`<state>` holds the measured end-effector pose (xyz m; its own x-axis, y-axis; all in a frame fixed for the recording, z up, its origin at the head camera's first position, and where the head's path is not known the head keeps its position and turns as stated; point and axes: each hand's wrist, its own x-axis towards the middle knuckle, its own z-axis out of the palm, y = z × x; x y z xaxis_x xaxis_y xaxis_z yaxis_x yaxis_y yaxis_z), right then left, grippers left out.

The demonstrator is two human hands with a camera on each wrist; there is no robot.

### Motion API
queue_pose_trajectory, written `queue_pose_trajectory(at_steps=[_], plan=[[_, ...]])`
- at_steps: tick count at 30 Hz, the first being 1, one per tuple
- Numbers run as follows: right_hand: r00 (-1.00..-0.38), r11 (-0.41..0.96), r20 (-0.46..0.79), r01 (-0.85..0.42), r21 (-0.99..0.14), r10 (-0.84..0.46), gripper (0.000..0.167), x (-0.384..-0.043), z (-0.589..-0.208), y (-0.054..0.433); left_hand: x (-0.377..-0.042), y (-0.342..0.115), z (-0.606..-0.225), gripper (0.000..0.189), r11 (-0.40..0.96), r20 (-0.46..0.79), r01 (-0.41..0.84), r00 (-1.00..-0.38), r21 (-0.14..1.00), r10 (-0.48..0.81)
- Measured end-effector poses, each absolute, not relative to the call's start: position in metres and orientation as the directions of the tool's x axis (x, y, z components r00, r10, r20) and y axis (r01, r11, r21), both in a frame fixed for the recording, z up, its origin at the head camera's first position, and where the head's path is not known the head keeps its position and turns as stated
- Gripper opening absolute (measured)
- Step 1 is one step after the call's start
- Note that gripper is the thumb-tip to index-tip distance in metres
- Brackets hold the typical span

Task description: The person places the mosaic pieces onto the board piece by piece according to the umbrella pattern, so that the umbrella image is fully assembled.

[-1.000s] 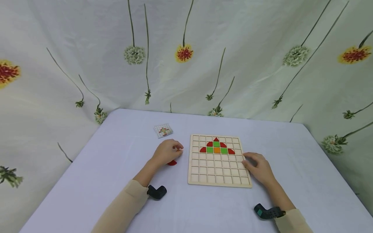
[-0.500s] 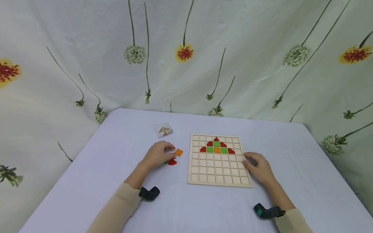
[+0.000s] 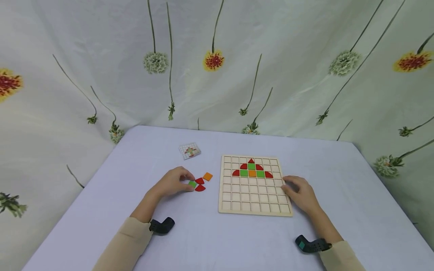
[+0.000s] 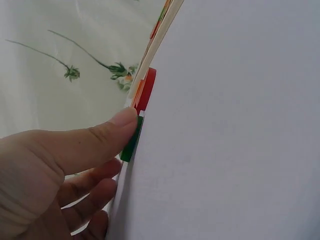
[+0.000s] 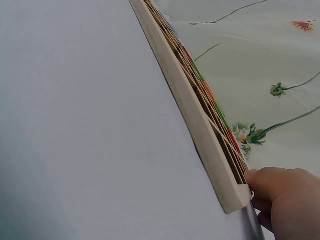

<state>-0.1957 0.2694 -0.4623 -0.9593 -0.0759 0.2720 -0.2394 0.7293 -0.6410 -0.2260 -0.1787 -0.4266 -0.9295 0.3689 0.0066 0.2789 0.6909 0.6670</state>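
On the table at left, my left hand (image 3: 173, 182) has thumb and index finger at opposite sides of a green square tile (image 3: 192, 184), pinching it. The left wrist view shows the thumb against that green tile (image 4: 131, 142). Two red quarter-round tiles (image 3: 200, 188) and an orange square tile (image 3: 207, 176) lie beside it. My right hand (image 3: 303, 195) rests with thumb and fingertips against the right edge of a wooden grid board (image 3: 254, 197). In the right wrist view, the thumb touches the board near its corner (image 5: 235, 197).
Red, green and orange tiles sit in the board's upper cells, forming a stepped triangle with a red triangle tile (image 3: 251, 161) on top. A small pattern card (image 3: 190, 151) lies behind the loose tiles. Flower-printed cloth (image 3: 298, 75) hangs behind the white table.
My left hand has drawn back leftward, leaving the orange square tile on the table and uncovering the red tiles, and now pinches the green tile. The right hand stays at the board's edge.
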Motion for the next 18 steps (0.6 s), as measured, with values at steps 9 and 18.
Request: queue_pose_trajectory(at_steps=[9, 18], plan=[[-0.961, 0.735, 0.269, -0.230, -0.638, -0.067, 0.038, -0.1948, -0.4623, 0.2684, -0.2286, -0.1798, -0.4287, 0.023, 0.688, -0.011, 0.264, -0.930, 0.676, 0.368], [-0.960, 0.728, 0.272, -0.236, -0.643, -0.071, 0.037, -0.1956, -0.4621, 0.2690, -0.2322, -0.1862, -0.4301, 0.010, 0.603, -0.007, 0.254, -0.919, 0.756, 0.395]])
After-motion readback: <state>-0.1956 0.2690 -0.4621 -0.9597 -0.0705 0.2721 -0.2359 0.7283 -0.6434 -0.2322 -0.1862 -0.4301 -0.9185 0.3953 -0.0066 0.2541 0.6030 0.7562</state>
